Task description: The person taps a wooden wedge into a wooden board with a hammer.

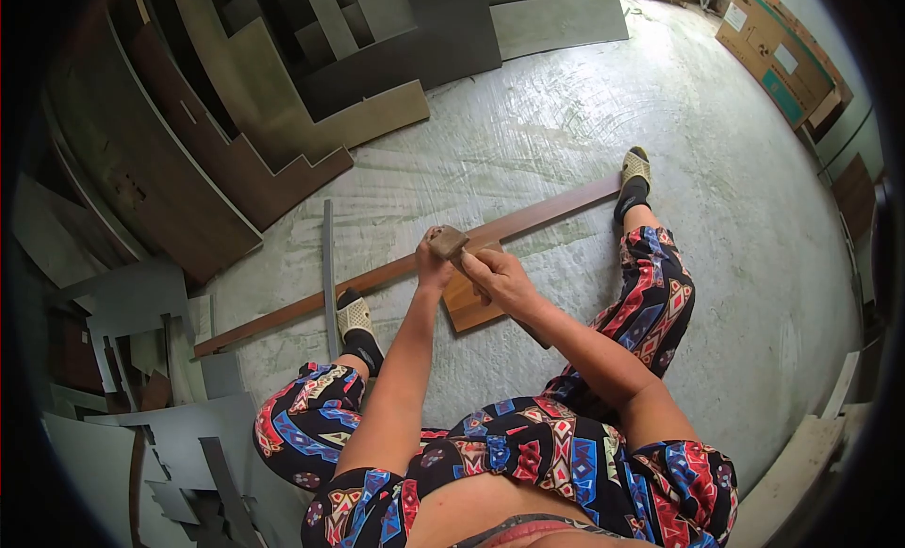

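Note:
A hammer (449, 242) with a blocky brown head is in my right hand (500, 282), whose fingers are wrapped round it. What looks like its dark handle end shows below that hand. My left hand (432, 265) is closed just beside the head, its fingers partly covered, so I cannot make out what it holds. Beneath both hands, a long brown wooden strip (556, 205) runs diagonally over the floor between my feet. A short orange-brown board (468, 308) lies under the right hand, against the strip. A narrow grey strip (329, 265) crosses the long one near my left foot.
Large dark panels (170, 190) and grey-brown L-shaped boards (368, 114) lean at the upper left. Grey offcuts (179, 435) are heaped at the lower left. A cardboard box (778, 58) stands at the far right. Pale boards (792, 482) lie along the right edge.

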Demonstrator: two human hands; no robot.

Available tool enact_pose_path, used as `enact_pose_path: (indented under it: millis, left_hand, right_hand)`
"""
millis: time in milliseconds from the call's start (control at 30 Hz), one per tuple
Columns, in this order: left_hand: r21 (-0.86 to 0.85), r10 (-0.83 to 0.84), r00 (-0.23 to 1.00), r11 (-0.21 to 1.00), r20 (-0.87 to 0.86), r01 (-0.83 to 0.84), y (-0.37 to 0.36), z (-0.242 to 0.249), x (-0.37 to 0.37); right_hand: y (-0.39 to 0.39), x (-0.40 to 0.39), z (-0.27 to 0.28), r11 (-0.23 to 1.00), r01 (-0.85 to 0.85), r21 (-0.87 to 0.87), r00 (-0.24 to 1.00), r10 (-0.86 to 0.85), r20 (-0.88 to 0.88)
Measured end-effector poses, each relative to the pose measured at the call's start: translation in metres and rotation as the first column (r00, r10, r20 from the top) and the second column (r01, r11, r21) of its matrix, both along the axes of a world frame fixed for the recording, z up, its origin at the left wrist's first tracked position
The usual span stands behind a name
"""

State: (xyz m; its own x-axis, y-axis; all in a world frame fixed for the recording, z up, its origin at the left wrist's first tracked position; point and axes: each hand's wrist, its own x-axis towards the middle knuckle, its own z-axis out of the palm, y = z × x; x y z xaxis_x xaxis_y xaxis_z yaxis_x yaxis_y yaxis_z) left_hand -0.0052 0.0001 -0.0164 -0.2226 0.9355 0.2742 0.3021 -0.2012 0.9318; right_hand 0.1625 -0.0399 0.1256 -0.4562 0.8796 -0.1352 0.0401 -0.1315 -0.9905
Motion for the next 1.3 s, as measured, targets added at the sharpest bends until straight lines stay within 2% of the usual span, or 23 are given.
enact_pose_path:
  millis: [133,233,300,400,433,500,700,800,900,1000,1033,1100,1200,1300]
  left_hand:
    - [-0.067,0.021,1.0,0.998,-0.003,-0.021,-0.001,0.003,0.0]
    - [-0.045,-0.014,0.998,0.999,0.057,0.016,-0.003,0.008,0.002]
    - [-0.038,-0.017,0.999,0.999,0.029,0.018,-0.006,0.012,0.002]
    - [-0.063,-0.029,0.997,0.997,0.068,0.034,-0.003,-0.002,-0.001]
    - [-0.077,-0.033,0.995,0.996,0.093,0.041,-0.003,-0.002,-0.001]
    - [-0.044,-0.029,0.999,0.999,0.033,0.03,-0.002,-0.002,-0.001]
    - [-0.104,0.019,0.999,0.994,-0.03,-0.022,-0.007,0.018,0.003]
    - [-0.065,0.001,1.0,0.998,0.017,0.0,-0.005,0.013,0.002]
    - [-0.072,-0.017,0.999,0.997,0.037,0.02,-0.005,0.016,0.001]
    - [-0.051,-0.01,0.998,0.999,-0.054,0.008,-0.005,0.009,-0.002]
    - [-0.03,-0.007,0.995,1.0,-0.1,0.004,-0.004,0.015,-0.002]
    - [-0.035,0.038,0.997,0.999,-0.063,-0.04,-0.008,0.025,0.005]
    - [-0.04,0.063,0.997,0.997,-0.037,-0.064,-0.009,0.03,0.009]
    - [-0.057,0.008,1.0,0.998,-0.003,-0.008,-0.006,0.014,0.0]
  right_hand:
    - [0.005,-0.002,-0.004,1.0,0.027,0.005,0.999,-0.027,0.029]
    - [0.008,-0.002,-0.006,0.998,0.038,-0.048,0.995,-0.033,0.099]
    - [0.006,0.0,-0.007,0.995,0.03,-0.094,0.995,-0.02,0.103]
    - [0.005,0.001,-0.009,0.999,0.025,-0.046,0.994,-0.02,0.109]
    - [0.005,0.001,-0.012,0.999,0.029,-0.04,0.996,-0.026,0.09]
    - [0.005,0.0,-0.02,0.999,0.037,-0.027,0.998,-0.036,0.049]
    - [0.005,0.003,0.015,0.999,0.03,-0.044,0.989,-0.036,-0.141]
    - [0.008,0.001,0.009,0.996,0.035,-0.077,0.998,-0.038,-0.04]
    - [0.004,-0.003,0.0,0.987,0.038,-0.155,0.998,-0.044,-0.033]
    - [0.006,-0.002,-0.008,0.998,0.005,-0.062,0.998,-0.001,0.07]
    - [0.006,-0.002,-0.006,0.998,0.006,-0.06,0.999,-0.003,0.052]
    - [0.004,0.0,0.001,0.998,0.007,-0.056,1.0,-0.006,0.02]
    - [0.001,0.001,0.014,0.997,-0.026,-0.067,0.992,0.018,-0.123]
    - [0.005,-0.001,0.009,0.998,0.012,-0.068,1.0,-0.013,-0.004]
